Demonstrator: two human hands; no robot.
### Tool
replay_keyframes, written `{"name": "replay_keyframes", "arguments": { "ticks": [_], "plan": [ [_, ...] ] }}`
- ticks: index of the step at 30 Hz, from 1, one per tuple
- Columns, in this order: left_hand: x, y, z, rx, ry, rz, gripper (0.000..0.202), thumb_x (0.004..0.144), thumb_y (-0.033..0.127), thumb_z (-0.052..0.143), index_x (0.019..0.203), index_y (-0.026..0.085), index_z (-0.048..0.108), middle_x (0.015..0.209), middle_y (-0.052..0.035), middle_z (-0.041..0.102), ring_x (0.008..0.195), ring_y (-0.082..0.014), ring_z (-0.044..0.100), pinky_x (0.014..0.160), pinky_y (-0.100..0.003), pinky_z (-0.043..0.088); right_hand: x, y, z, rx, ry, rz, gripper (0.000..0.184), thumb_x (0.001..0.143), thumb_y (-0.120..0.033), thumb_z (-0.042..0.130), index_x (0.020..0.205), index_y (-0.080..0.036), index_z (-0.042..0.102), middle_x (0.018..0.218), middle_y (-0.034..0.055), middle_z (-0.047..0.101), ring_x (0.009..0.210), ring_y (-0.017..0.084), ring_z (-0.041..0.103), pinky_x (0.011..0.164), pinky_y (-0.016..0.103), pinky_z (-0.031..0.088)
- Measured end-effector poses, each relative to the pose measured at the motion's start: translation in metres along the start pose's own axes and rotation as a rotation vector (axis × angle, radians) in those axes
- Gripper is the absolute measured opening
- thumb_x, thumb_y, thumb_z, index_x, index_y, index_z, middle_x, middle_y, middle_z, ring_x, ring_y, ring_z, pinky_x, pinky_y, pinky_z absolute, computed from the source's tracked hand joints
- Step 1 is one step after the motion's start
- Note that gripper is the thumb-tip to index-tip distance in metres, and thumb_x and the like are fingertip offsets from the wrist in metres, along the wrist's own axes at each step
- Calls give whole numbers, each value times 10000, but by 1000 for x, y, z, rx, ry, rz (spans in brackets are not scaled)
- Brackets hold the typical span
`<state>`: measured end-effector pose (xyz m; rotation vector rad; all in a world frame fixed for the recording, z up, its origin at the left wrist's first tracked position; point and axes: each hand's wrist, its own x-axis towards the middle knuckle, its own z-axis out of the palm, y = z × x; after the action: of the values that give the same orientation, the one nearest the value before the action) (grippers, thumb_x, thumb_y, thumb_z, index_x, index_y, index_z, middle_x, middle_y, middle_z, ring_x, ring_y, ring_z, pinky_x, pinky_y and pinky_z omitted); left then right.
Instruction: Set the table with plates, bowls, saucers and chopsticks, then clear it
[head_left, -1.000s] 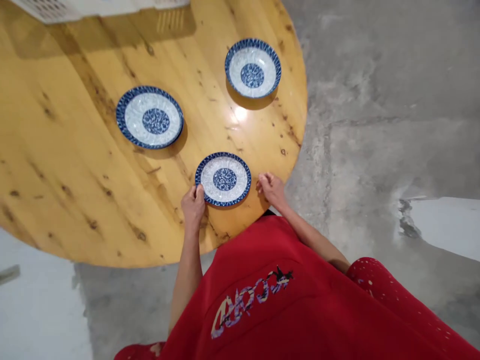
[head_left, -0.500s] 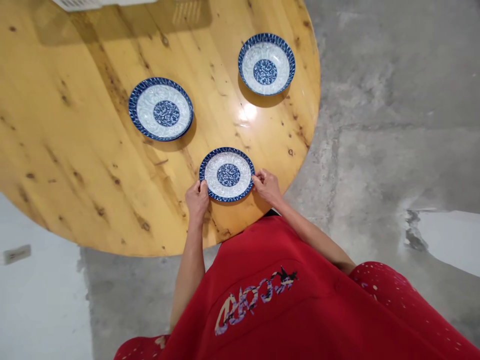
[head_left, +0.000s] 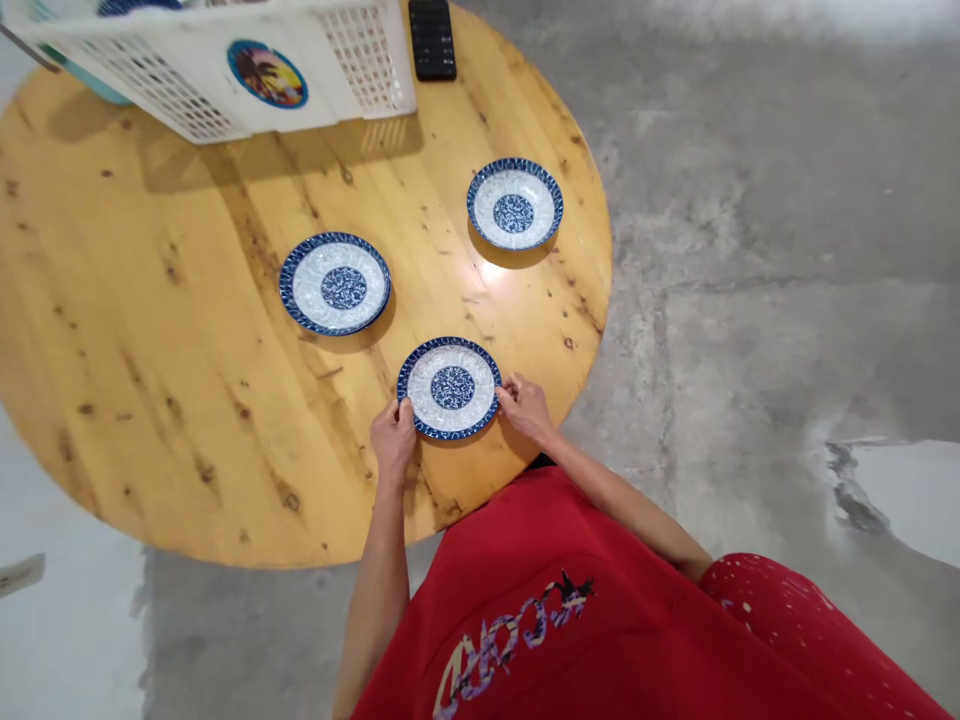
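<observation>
A small blue-and-white patterned plate lies near the front edge of a round wooden table. My left hand grips its left rim with curled fingers. My right hand pinches its right rim. A second, larger plate of the same pattern sits further in on the left. A third plate sits near the table's right edge.
A white perforated plastic basket with a round sticker stands at the table's far side. A black remote-like object lies beside it. Grey concrete floor surrounds the table on the right.
My right hand moved in from beside the plate to grip its right rim. The camera tilted up, bringing the basket and black object into sight.
</observation>
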<state>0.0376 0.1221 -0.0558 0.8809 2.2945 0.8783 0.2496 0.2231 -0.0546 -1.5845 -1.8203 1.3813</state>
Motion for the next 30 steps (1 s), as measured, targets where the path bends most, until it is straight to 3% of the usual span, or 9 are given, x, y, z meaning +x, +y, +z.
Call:
{"name": "replay_keyframes", "arguments": {
  "ticks": [9,16,22,26,30],
  "plan": [
    [5,1,-3,13,-9,-2,397,876,456,447,593,220,302,552,45,305,566,-118,319,547,-260,232,5,2,3,12,0,-2,121,864,-228,542,744,-211,534,566,-40,581,563,135,584,616,226,402],
    [-6,2,-3,-24,-14,10,404,863,524,475,616,220,378,544,49,394,566,-127,405,549,-232,291,-2,11,-7,15,-38,-48,214,917,-369,529,775,-209,542,640,-17,618,595,138,600,615,229,412],
    [-49,-12,-8,-159,44,-230,342,876,500,455,756,205,578,692,-28,666,618,-177,619,637,-278,482,-15,28,-17,91,-74,-39,227,922,-399,467,785,-222,505,608,-16,614,545,146,600,595,246,449],
    [-95,-34,-18,-70,125,-344,353,873,503,468,742,209,614,699,-35,697,644,-201,658,673,-307,517,-28,52,-24,173,-110,-2,282,932,-442,427,804,-215,534,658,1,645,533,140,621,556,243,470],
    [-131,-49,-28,-74,188,-417,364,868,514,465,805,209,654,686,-22,700,632,-205,670,613,-302,513,-38,69,-33,217,-122,-12,301,925,-464,438,817,-208,552,646,-4,642,508,134,615,523,235,469]
  ]
}}
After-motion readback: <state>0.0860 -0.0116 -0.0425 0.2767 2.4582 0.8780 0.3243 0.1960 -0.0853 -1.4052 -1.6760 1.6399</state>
